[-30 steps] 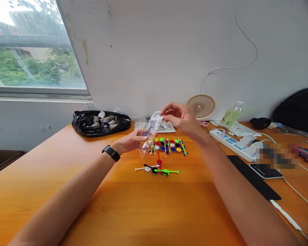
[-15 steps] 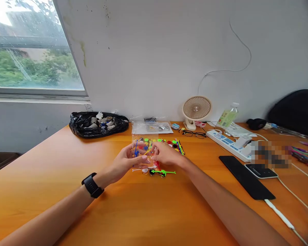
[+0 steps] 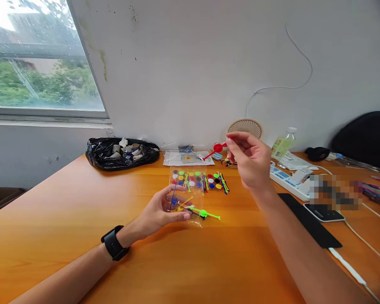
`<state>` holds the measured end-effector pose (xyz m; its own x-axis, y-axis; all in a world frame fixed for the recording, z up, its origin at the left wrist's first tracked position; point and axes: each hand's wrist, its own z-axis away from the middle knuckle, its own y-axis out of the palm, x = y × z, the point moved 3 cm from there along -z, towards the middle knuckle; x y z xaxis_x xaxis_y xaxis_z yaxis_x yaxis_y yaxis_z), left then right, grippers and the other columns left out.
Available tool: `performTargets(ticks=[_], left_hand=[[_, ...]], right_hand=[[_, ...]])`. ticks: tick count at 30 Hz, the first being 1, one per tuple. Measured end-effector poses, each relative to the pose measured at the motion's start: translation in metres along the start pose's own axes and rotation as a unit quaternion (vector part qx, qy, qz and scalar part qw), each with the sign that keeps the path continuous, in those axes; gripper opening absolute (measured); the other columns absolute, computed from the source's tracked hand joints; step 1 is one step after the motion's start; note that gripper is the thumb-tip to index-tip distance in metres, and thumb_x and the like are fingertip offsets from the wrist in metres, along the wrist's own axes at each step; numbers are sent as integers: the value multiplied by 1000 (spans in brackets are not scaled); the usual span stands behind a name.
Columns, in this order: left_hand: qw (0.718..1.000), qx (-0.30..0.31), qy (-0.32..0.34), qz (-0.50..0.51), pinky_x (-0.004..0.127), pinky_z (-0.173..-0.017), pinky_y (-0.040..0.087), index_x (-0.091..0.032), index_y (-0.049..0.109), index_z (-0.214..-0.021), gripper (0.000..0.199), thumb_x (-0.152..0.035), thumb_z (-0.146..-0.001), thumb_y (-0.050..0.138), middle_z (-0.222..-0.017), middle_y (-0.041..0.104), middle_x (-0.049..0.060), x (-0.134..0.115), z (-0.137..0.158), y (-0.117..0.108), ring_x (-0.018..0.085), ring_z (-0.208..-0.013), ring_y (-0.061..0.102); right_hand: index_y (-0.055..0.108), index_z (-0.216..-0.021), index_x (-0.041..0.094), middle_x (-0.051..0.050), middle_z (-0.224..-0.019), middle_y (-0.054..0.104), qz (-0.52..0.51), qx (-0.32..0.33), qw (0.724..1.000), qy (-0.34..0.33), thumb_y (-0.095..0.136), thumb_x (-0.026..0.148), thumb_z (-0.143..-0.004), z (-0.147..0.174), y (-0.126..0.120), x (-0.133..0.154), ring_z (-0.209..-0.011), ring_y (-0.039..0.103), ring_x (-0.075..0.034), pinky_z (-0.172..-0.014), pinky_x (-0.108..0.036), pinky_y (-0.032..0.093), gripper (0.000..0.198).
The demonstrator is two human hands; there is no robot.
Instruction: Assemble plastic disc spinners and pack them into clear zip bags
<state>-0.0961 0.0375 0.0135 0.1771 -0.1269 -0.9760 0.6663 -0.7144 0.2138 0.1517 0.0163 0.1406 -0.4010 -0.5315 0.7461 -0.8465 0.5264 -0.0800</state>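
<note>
My left hand (image 3: pixel 160 209), with a black watch at the wrist, curls around a clear plastic bag (image 3: pixel 198 196). A blue arrow-shaped spinner (image 3: pixel 174 202) and a yellow arrow-shaped spinner (image 3: pixel 185 202) show between its thumb and fingers; I cannot tell whether they lie inside the bag. Raised to the right, my right hand (image 3: pixel 251 158) pinches a red arrow-shaped spinner (image 3: pixel 218 147) by one end. A green spinner (image 3: pixel 203 213) lies on the table beside my left fingertips, with something black partly hidden under it.
Behind the bag lie rows of coloured discs (image 3: pixel 195 179) and bundled sticks (image 3: pixel 223 183). A black bag of scraps (image 3: pixel 95 154) stands back left. At the right are a fan (image 3: pixel 245 126), a bottle (image 3: pixel 283 141), a power strip (image 3: pixel 291 181) and a black pad (image 3: pixel 310 223).
My right hand has moved up and right, away from the bag, and now holds the red spinner. The left hand and the bag have shifted slightly towards me.
</note>
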Motion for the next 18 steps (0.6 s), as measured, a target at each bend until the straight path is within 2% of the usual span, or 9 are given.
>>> performTargets(ticks=[3,7,11,14,16,18], left_hand=[[1000,-6,8,-10,40,-94,61,-25,57,-134,66,-23,-78,92,-116,75,10,1,1,0,26,-105,76],[1000,-3,29,-1,40,-95,61,-24,56,-134,67,-22,-77,92,-113,76,9,0,0,4,25,-104,76],[998,-6,55,4,40,-93,62,-25,58,-134,65,-21,-78,91,-113,74,7,0,-1,6,25,-103,77],[998,-6,70,2,41,-94,62,-25,60,-132,63,-20,-78,91,-116,72,7,1,-1,6,25,-103,76],[997,-6,73,0,41,-96,62,-25,61,-131,61,-20,-78,91,-116,72,7,1,-1,6,24,-103,76],[997,-7,73,-3,42,-96,62,-25,60,-131,60,-21,-79,90,-117,73,8,-1,-2,6,23,-101,76]], right_hand=[[72,-109,26,-5,-90,70,22,50,998,-25,71,48,-94,12,5,27,-63,60,-16,-54,-31,49,27],[77,-103,24,-4,-86,72,100,116,987,-50,70,45,-95,24,17,36,-62,58,-15,-56,-30,48,24],[78,-107,22,-5,-86,75,106,218,970,-3,68,46,-95,26,25,29,-59,54,-14,-51,-28,42,28],[79,-108,22,-3,-78,71,107,309,945,24,65,46,-97,28,30,28,-55,50,-13,-48,-27,37,31],[78,-113,23,-2,-75,69,129,307,943,13,63,47,-98,28,30,29,-53,46,-13,-48,-28,34,33],[76,-115,23,-3,-76,67,148,245,958,-8,61,49,-99,25,24,30,-54,47,-14,-49,-29,34,34]])
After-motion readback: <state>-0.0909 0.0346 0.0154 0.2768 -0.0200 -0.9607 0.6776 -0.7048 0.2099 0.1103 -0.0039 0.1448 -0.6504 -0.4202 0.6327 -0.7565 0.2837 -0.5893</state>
